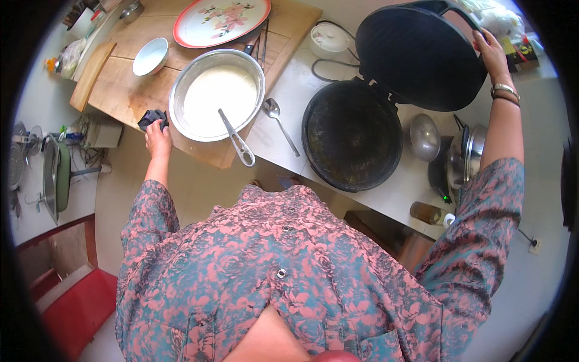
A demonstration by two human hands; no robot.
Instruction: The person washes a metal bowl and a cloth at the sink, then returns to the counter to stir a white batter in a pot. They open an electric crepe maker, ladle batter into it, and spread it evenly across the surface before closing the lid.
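My right hand (493, 52) grips the handle of the raised black lid (416, 59) of a round electric griddle. The griddle's dark lower pan (353, 135) lies bare on the white counter. At the left, my left hand (159, 138) holds a crumpled dark cloth (153, 119) at the front edge of the wooden board (192, 151). Just right of that hand stands a metal basin (177, 97) of pale batter (217, 95), with a ladle (237, 140) leaning over its rim. A metal spoon (281, 124) lies between the basin and the griddle.
A bowl (150, 56), a floral enamel tray (221, 20) and a knife handle (248, 49) are on the board. Behind the griddle are a lidded white pot (329, 38) and a cord (323, 70). To its right are a metal bowl (424, 135) and a bottle (425, 212).
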